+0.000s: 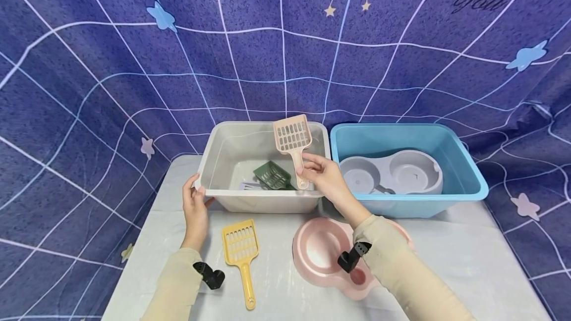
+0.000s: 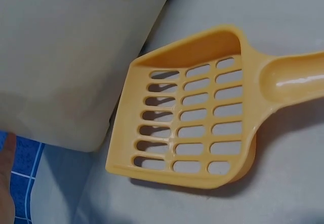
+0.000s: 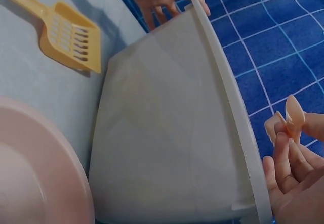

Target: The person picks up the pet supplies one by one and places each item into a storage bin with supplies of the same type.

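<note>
My right hand [image 1: 322, 176] pinches the handle of a pale peach litter scoop [image 1: 293, 135], its slotted head raised over the off-white litter box [image 1: 263, 203]. In the right wrist view the scoop's handle [image 3: 294, 114] shows between thumb and fingers. My left hand [image 1: 196, 207] holds the box's front left corner, fingers around the rim. Inside the box lie a dark green slotted scoop [image 1: 271, 176] and a greyish piece [image 1: 252, 187], partly hidden by the front wall. A yellow litter scoop [image 1: 241, 244] lies on the table in front, slots facing up.
Right of the off-white box stands a blue box [image 1: 401, 204] with a grey double pet bowl [image 1: 383, 165] inside. A pink double bowl [image 1: 308, 261] sits on the white table [image 1: 267, 301], partly under my right forearm. A blue patterned cloth [image 1: 285, 53] hangs behind.
</note>
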Demonstrator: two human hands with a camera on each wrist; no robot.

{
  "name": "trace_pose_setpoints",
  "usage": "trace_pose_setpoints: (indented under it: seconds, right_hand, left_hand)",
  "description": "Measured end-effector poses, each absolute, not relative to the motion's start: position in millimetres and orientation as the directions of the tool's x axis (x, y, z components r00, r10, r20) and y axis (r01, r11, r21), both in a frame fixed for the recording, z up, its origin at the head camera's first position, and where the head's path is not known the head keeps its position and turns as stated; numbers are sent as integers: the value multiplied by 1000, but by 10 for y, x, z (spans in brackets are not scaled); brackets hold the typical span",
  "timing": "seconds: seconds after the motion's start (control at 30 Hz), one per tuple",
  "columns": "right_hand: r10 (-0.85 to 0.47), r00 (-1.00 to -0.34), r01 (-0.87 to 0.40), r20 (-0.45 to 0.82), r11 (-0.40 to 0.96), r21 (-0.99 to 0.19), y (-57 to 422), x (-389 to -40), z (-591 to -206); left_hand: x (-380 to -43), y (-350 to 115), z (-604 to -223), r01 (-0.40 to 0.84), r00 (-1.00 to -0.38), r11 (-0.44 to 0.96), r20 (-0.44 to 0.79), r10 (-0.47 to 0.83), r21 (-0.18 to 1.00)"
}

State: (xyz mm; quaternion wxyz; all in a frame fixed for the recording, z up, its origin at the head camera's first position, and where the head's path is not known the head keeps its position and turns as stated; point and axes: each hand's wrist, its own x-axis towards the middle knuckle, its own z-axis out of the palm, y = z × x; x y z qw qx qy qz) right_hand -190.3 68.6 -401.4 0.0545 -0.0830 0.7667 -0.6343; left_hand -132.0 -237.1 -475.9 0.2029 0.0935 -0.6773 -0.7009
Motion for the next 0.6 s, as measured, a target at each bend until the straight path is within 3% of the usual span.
trace_pose_setpoints:
  seconds: [0.6]
  right_hand:
    - [-154, -987, -85, 51, 228, -970, 689, -1918, -4105]
  left_hand:
    - [-1437, -2450, -5033, 200, -894, -32, 169, -416, 979]
